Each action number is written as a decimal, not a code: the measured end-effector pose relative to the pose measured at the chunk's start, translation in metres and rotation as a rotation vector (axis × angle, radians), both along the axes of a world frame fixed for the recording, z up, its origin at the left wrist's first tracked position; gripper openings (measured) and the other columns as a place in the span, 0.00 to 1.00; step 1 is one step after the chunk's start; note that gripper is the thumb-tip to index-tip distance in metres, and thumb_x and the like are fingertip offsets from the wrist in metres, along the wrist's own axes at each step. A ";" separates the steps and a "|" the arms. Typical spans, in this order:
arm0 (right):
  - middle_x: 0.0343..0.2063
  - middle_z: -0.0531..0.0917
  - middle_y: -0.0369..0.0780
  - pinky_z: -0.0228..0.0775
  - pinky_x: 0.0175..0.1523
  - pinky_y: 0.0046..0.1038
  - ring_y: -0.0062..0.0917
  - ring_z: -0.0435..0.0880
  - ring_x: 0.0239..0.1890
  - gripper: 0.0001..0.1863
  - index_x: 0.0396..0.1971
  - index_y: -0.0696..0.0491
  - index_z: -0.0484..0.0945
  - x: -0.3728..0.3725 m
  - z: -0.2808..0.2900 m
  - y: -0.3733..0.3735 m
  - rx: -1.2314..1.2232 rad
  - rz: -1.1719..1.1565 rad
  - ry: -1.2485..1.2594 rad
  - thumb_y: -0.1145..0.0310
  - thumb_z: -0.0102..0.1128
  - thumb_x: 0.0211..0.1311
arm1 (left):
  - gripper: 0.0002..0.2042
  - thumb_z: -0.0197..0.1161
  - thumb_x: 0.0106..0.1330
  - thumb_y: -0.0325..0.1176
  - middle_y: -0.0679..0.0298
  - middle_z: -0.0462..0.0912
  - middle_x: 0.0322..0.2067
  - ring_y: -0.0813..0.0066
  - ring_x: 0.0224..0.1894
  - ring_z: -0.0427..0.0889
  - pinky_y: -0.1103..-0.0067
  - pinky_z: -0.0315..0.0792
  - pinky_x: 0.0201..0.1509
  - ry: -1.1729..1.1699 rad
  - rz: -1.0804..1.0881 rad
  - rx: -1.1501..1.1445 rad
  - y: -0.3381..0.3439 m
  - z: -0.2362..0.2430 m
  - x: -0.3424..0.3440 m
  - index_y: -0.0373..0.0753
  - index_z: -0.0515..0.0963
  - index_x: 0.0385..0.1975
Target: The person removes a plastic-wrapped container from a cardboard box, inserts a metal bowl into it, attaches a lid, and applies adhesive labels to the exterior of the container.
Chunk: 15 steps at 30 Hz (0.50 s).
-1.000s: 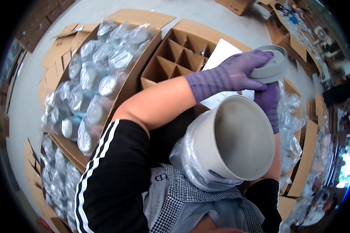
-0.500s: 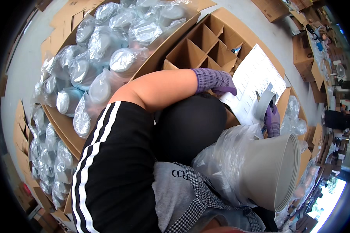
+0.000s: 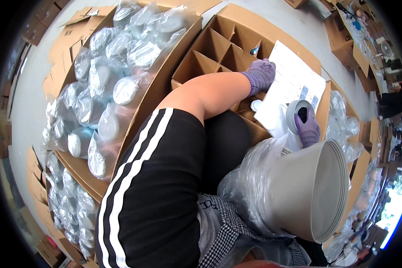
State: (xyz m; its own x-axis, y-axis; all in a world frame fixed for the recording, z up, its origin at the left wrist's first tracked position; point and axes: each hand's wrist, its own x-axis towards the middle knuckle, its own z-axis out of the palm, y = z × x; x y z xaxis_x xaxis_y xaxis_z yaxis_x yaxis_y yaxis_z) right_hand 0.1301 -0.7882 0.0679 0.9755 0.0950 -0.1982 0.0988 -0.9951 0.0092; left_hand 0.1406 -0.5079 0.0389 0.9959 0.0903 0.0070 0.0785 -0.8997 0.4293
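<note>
My left hand [image 3: 260, 76], in a purple knit glove, reaches over the divided cardboard box [image 3: 210, 43]. Its fingers are curled at the left edge of a white printed sheet [image 3: 295, 76]; what they grip is hidden. My right hand [image 3: 309, 129], also gloved, is closed round a grey ring-shaped roll [image 3: 292, 117], apparently tape, over the sheet's lower part. Below it, a large grey-beige tub [image 3: 295, 192] lies tilted against me, partly covered by a clear plastic bag [image 3: 248, 187]. A small white round piece [image 3: 256, 105] shows beside the sheet.
At left, a big carton [image 3: 140, 116] is full of bagged round items [image 3: 100, 78]. Another carton holds more bagged items [image 3: 71, 201] at lower left. Flattened cardboard [image 3: 67, 49] lies behind. More bagged goods [image 3: 339, 120] and boxes [image 3: 344, 38] stand at right.
My left hand has moved up along the sheet's left edge. The roll in my right hand has turned, showing its hole. The view has shifted, and the white round piece now shows.
</note>
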 end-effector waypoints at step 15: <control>0.65 0.72 0.49 0.70 0.67 0.40 0.37 0.75 0.66 0.46 0.76 0.43 0.55 -0.012 0.040 0.028 0.032 -0.076 0.144 0.36 0.59 0.64 | 0.31 0.61 0.65 0.40 0.50 0.84 0.51 0.56 0.55 0.84 0.62 0.73 0.59 0.009 0.083 0.157 0.023 0.000 0.018 0.48 0.62 0.69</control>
